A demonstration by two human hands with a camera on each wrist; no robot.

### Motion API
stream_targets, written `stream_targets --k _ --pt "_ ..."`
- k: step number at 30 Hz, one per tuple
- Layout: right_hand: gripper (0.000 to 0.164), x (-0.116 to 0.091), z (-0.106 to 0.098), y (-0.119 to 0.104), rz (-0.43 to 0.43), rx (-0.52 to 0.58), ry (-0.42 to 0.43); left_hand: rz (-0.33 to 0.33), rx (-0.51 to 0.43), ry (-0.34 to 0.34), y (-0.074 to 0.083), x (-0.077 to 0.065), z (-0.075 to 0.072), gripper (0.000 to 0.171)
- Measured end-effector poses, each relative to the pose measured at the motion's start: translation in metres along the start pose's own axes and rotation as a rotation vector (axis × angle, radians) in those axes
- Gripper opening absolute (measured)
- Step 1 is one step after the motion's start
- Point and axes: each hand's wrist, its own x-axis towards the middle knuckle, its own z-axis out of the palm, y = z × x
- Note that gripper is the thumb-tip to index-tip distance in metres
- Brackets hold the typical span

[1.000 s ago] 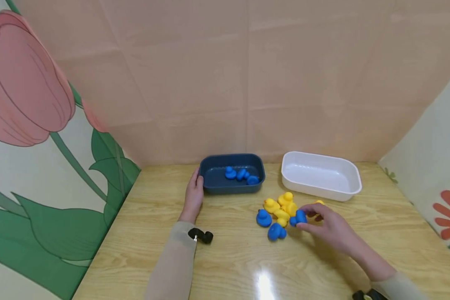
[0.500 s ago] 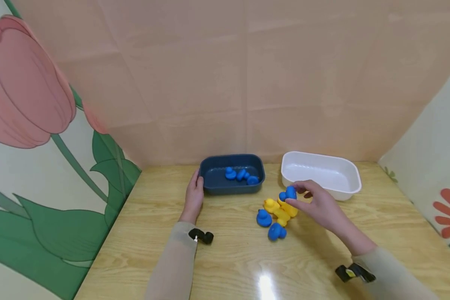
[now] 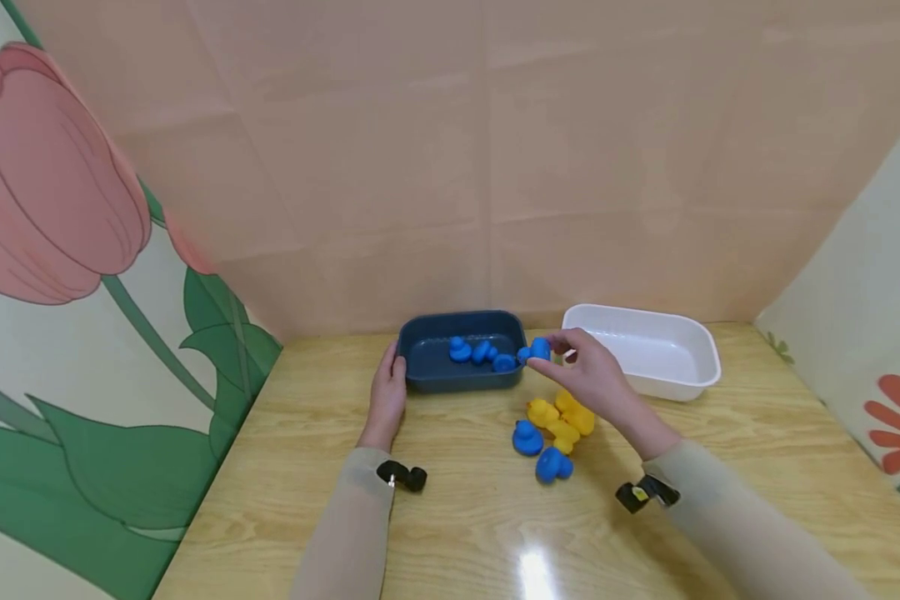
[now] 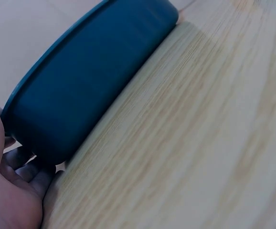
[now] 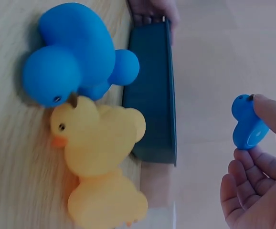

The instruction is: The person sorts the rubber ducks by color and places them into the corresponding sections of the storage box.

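My right hand pinches a blue rubber duck between thumb and fingers. In the right wrist view that duck hangs in the air, clear of the table. It is just beside the right end of the dark blue tray, which holds 3 other blue ducks. My left hand holds the tray's left end; in the left wrist view the thumb is at the rim and the fingers bend round the lower corner of the tray. Nearer me, two blue ducks lie against several yellow ducks.
A white tray stands behind and right of my right hand, with no ducks visible inside. Both trays stand at the back of the wooden table, close to a pinkish cloth backdrop. Floral panels flank both sides.
My right hand has lifted the blue duck off the pile and carried it left and away from me to the dark tray's right end. The left hand has stayed at the tray.
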Motion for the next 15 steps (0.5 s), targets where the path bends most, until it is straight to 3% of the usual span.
stream_targets --k 15 --pt "0.064 0.036 0.040 -0.007 0.076 -0.025 -0.066 -0.006 -0.018 -0.013 -0.002 0.000 -0.001 0.055"
